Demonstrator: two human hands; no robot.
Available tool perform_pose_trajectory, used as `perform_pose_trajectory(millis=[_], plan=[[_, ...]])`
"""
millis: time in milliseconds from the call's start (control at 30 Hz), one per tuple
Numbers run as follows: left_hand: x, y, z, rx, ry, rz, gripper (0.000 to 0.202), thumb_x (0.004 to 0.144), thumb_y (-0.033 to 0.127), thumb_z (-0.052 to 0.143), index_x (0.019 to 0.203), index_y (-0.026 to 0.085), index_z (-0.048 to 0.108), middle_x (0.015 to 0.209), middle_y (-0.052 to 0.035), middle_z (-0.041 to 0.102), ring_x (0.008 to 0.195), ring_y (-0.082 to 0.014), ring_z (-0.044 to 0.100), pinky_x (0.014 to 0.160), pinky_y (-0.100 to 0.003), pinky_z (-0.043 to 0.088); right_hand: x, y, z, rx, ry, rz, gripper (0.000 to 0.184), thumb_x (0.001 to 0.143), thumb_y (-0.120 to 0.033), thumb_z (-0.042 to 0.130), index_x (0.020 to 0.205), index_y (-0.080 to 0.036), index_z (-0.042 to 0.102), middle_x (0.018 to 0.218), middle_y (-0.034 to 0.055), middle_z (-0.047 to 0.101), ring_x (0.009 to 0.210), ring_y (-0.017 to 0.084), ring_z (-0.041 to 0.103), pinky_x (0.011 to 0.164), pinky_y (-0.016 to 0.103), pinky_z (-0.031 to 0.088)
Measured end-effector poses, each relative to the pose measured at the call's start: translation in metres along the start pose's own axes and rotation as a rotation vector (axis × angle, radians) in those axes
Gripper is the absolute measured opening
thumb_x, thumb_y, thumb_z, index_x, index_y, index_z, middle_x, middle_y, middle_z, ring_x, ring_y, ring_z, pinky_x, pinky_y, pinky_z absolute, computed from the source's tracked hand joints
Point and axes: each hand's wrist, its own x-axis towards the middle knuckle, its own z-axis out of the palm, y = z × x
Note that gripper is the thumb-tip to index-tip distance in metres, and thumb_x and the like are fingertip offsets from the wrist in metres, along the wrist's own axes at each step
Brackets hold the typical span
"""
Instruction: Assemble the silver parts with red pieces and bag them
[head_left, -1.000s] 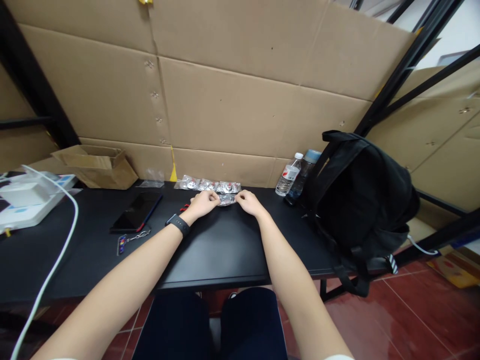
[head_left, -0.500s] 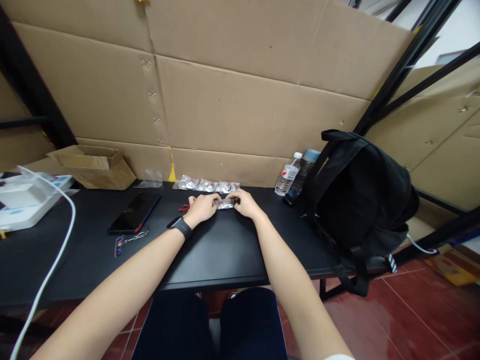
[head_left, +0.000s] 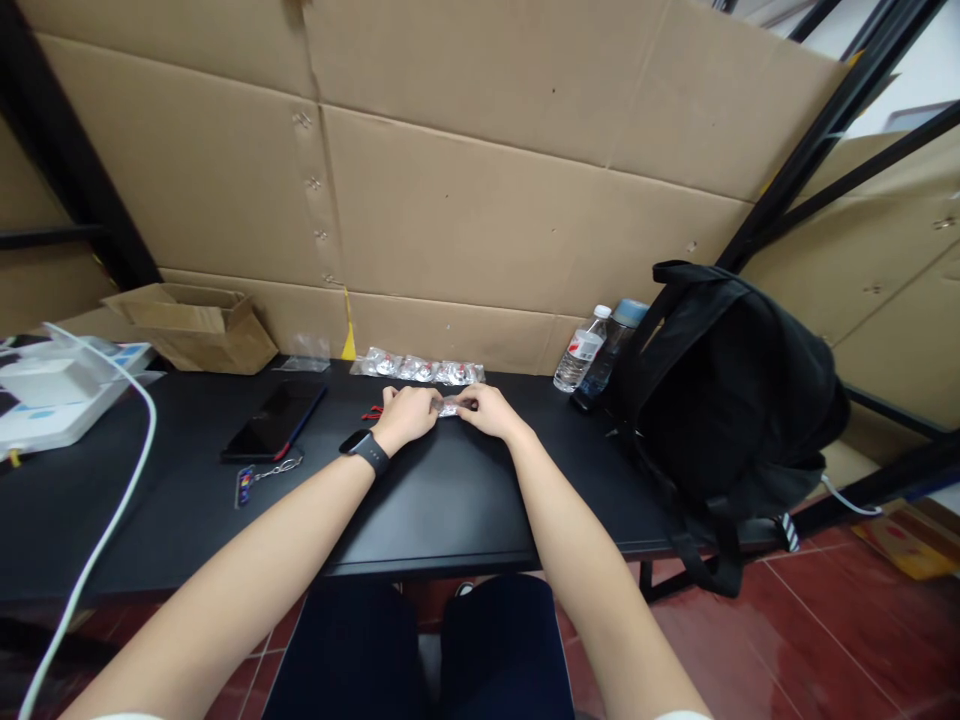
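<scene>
Between my two hands, low over the black table (head_left: 450,500), is a small clear plastic packet (head_left: 450,408); its contents are too small to make out. The fingers of my left hand (head_left: 409,412) are closed on its left end, and a dark smartwatch (head_left: 364,450) is on that wrist. On the packet's right end, the fingers of my right hand (head_left: 489,410) are pinched. Just behind the hands, a row of clear packets (head_left: 418,369) with red and white items lies along the cardboard wall. Red cords (head_left: 372,412) show beside my left hand.
To the left lie a phone (head_left: 276,420), a keychain (head_left: 259,480), an open cardboard box (head_left: 199,330), a power strip (head_left: 67,400) and a white cable (head_left: 139,450). At right stand a water bottle (head_left: 581,352), a blue-capped bottle (head_left: 616,340) and a black backpack (head_left: 735,400).
The view has shifted slightly, so everything sits a little further right. Both hands stay on the small packet, with the fingers only slightly changed.
</scene>
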Motion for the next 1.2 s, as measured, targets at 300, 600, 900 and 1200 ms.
perform_pose_trajectory(millis=[300, 600, 900, 1200], plan=[[-0.006, 0.008, 0.000, 0.102, 0.070, -0.006, 0.041, 0.098, 0.037, 0.042, 0.122, 0.027, 0.074, 0.118, -0.0149, 0.072, 0.113, -0.0376, 0.058, 0.093, -0.052, 0.036, 0.000, -0.011, 0.001, -0.113, -0.043, 0.009, 0.035, 0.083, -0.020, 0.068, 0.117, -0.024, 0.076, 0.126, 0.0061, 0.074, 0.119, 0.025, 0.067, 0.106, 0.034, 0.046], [-0.011, 0.012, 0.001, 0.156, 0.014, -0.034, 0.051, 0.102, 0.051, 0.033, 0.126, 0.031, 0.074, 0.134, -0.0146, 0.063, 0.132, -0.0405, 0.042, 0.102, -0.058, 0.032, -0.003, -0.016, 0.004, -0.182, -0.095, 0.148, 0.039, 0.090, -0.026, 0.062, 0.127, -0.034, 0.070, 0.136, 0.0021, 0.070, 0.129, 0.028, 0.059, 0.103, 0.045, 0.038], [-0.007, 0.005, -0.001, 0.117, -0.043, -0.036, 0.052, 0.090, 0.061, 0.053, 0.117, 0.023, 0.074, 0.140, -0.0172, 0.059, 0.134, -0.0433, 0.039, 0.105, -0.061, 0.033, 0.002, -0.013, 0.005, -0.104, -0.005, 0.184, 0.018, 0.096, -0.029, 0.060, 0.111, -0.028, 0.071, 0.115, 0.0042, 0.076, 0.117, 0.028, 0.063, 0.099, 0.044, 0.031], [0.009, -0.017, -0.012, -0.094, 0.071, -0.186, 0.030, 0.095, 0.047, 0.055, 0.099, 0.026, 0.075, 0.139, -0.0105, 0.063, 0.130, -0.0408, 0.045, 0.100, -0.055, 0.039, 0.002, -0.019, 0.000, 0.130, 0.156, 0.298, 0.031, 0.091, -0.034, 0.063, 0.122, -0.031, 0.060, 0.096, -0.0016, 0.077, 0.102, 0.025, 0.068, 0.101, 0.045, 0.032]])
